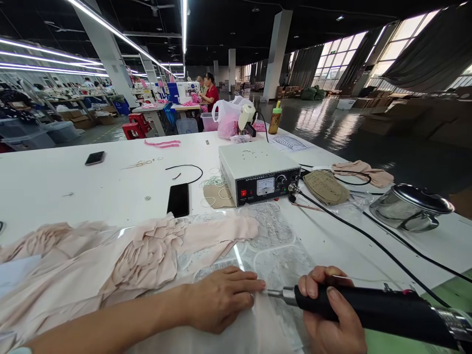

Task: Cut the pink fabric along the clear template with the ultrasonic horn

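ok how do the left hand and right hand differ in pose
The left hand lies palm down, while the right hand holds a black handheld tool. The left hand is mostly stretched out toward the tool's metal tip; the right hand is curled around the tool. Both are bare.

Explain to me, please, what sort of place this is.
Probably a sewing workshop: pale pink fabric lies heaped on the white table, what looks like a sewing machine stands farther back, and long lamps run overhead.
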